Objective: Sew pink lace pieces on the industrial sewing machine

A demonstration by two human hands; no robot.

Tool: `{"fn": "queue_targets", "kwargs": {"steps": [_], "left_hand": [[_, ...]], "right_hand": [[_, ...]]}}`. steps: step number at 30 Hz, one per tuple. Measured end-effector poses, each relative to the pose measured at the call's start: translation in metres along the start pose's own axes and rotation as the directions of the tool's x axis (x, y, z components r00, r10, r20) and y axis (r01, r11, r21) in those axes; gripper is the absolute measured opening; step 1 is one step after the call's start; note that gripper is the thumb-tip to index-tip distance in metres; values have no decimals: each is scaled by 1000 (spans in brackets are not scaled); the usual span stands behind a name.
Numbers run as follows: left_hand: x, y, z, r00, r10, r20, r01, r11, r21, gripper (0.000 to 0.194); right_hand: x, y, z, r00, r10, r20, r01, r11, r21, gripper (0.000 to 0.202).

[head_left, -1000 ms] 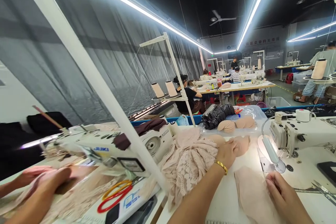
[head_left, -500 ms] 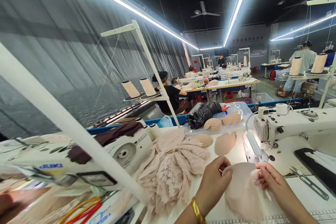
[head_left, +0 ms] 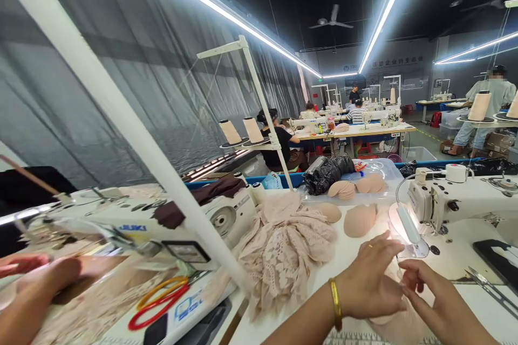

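Observation:
My left hand (head_left: 372,280), with a gold bangle at its wrist, reaches over a thin beige fabric piece (head_left: 399,326), its fingers stretched forward and the thumb apart. Facing it, my right hand (head_left: 435,294) has its fingers curled at the fabric's upper part, the thumb close to my left thumb. Most of the fabric is hidden under both hands. Just beyond them, a lit sewing machine (head_left: 453,205) stands on the white table. Thread snips (head_left: 491,288) lie right of my right hand. A heap of beige lace fabric (head_left: 283,248) lies to the left.
Beige oval pads (head_left: 360,220) lie beyond my hands, more in a clear plastic bin (head_left: 388,172). A white thread-stand pole (head_left: 121,135) slants across the left. A co-worker's arm (head_left: 36,291) is beside another sewing machine, near red and yellow handled scissors (head_left: 159,304).
My left hand has left its pinch on the fabric's top edge and stretched across toward my right hand. The fabric has gone lower, mostly beneath the hands. The view has swung left.

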State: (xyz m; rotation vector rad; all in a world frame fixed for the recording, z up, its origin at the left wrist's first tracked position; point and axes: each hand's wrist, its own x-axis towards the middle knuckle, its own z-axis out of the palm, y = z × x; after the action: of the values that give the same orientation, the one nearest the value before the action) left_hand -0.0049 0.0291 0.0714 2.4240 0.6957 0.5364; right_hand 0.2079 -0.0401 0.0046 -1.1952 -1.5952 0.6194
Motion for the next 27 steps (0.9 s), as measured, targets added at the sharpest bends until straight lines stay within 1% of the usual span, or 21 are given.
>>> {"fn": "queue_targets", "kwargs": {"steps": [1, 2, 4, 6, 8, 10, 12, 15, 16, 17, 19, 22, 23, 24, 25, 26, 27], "left_hand": [[6, 3, -4, 998, -1, 61, 3, 999, -33, 81], [10, 4, -9, 992, -35, 119, 42, 997, -59, 71], [13, 3, -16, 966, -151, 209, 170, 982, -79, 47], [7, -2, -21, 932, -243, 268, 273, 959, -77, 27], [-3, -9, -22, 922, -277, 271, 314, 944, -103, 20], [-14, -15, -22, 929, -278, 245, 319, 936, -148, 18], [-21, -18, -22, 945, -279, 170, 308, 933, -185, 19], [-24, -17, -25, 962, -272, 23, 270, 931, -244, 18], [-24, -17, -26, 962, -274, 0, 263, 924, -279, 18], [-24, -17, -25, 961, -276, -2, 261, 912, -315, 20], [-22, -19, -21, 954, -293, 65, 292, 859, -420, 33], [-22, -24, -8, 919, -307, 248, 395, 702, -593, 70], [-22, -26, -3, 908, -299, 294, 418, 688, -593, 72], [-22, -27, 1, 903, -298, 309, 426, 716, -553, 66], [-22, -28, 4, 908, -305, 288, 412, 776, -477, 57], [-21, -29, 5, 919, -319, 231, 387, 841, -379, 48], [-20, -29, 4, 931, -336, 146, 364, 889, -277, 40]], "right_hand": [[-1, -5, -3, 998, -61, 5, 61, 997, -40, 29], [-1, -9, -8, 995, -102, 6, 102, 992, -69, 28], [1, -19, -17, 989, -143, -30, 139, 983, -117, 27], [4, -27, -25, 985, -134, -104, 118, 982, -145, 28], [7, -35, -30, 984, -90, -156, 70, 989, -133, 30], [10, -40, -29, 985, -40, -167, 25, 996, -91, 33], [12, -43, -26, 987, 0, -160, -6, 999, -35, 36], [13, -45, -18, 987, 65, -145, -57, 996, 62, 39], [13, -46, -16, 985, 90, -144, -76, 992, 98, 40], [13, -46, -14, 983, 112, -144, -93, 987, 135, 40], [13, -47, -11, 979, 147, -141, -118, 974, 196, 41], [12, -48, -12, 977, 159, -143, -126, 968, 216, 42], [12, -48, -13, 977, 149, -150, -117, 973, 201, 42], [12, -48, -14, 978, 131, -160, -102, 979, 176, 42], [12, -48, -15, 980, 104, -172, -81, 987, 140, 41], [13, -47, -17, 981, 68, -183, -52, 994, 94, 40], [13, -46, -19, 981, 22, -193, -15, 999, 39, 38]]}}
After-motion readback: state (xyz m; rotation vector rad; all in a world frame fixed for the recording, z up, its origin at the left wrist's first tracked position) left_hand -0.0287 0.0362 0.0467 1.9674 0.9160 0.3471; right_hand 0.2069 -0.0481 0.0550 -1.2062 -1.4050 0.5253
